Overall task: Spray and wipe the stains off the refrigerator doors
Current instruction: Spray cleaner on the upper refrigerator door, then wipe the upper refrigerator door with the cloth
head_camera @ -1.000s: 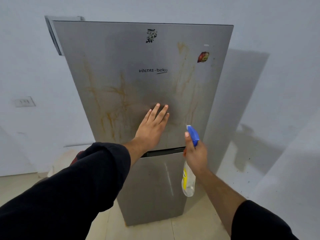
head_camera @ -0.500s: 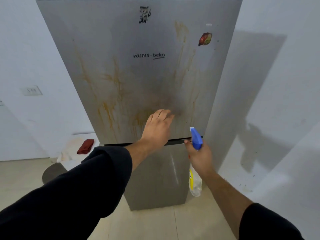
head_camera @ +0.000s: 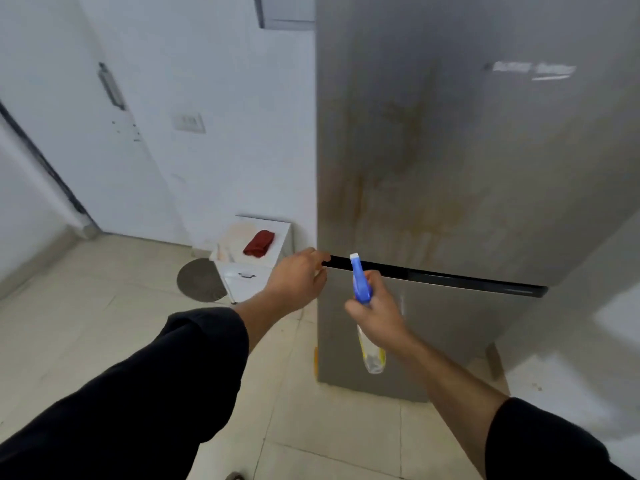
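On the low white surface [head_camera: 282, 233] by the wall, well left of the refrigerator: a red cloth [head_camera: 259, 242], untouched. Next, left hand [head_camera: 298, 278], fingers bent at the left end of the dark gap between the doors; hooked on the edge or merely touching, cannot tell. Just right of it, right hand [head_camera: 377, 317] wrapped round the neck of the spray bottle [head_camera: 362, 289], blue nozzle raised toward the upper door [head_camera: 485, 202]. Farther right, orange-brown stains [head_camera: 408, 126] streaked down that door; lower door [head_camera: 450, 327] cleaner-looking. Probably the spraying step, wiping not begun. Called for next: aim at the streaks, squeeze the trigger, then fetch the cloth.
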